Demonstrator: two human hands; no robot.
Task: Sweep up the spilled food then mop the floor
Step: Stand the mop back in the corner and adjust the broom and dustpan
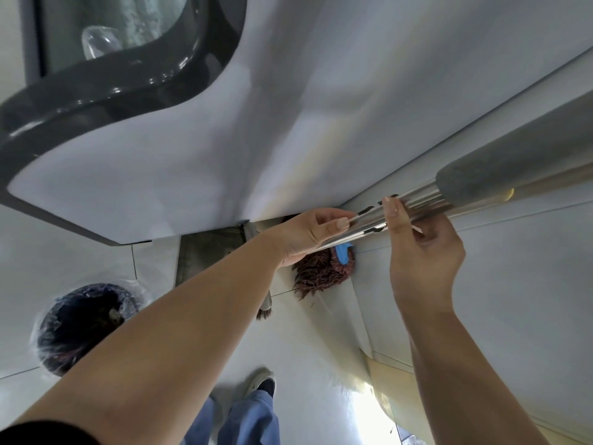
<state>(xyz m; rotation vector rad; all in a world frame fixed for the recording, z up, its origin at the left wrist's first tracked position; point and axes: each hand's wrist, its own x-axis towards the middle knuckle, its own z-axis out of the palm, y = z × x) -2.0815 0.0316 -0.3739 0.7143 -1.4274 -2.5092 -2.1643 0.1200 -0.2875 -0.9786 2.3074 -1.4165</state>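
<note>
A mop stands against the wall, its steel pole [414, 203] running up to a grey foam grip [513, 162] at the upper right. Its brown stringy head [321, 271] with a blue clip sits on the white floor below. My left hand [308, 232] grips the pole lower down, fingers curled round it. My right hand [423, 248] holds the pole just above, fingertips pressed on the metal. No spilled food is visible.
A white appliance [192, 139] with a dark-rimmed glass door fills the upper left, close to the mop. A round bin [83, 329] lined with a clear bag stands on the floor at the left. My foot and blue trousers [250, 412] are at the bottom.
</note>
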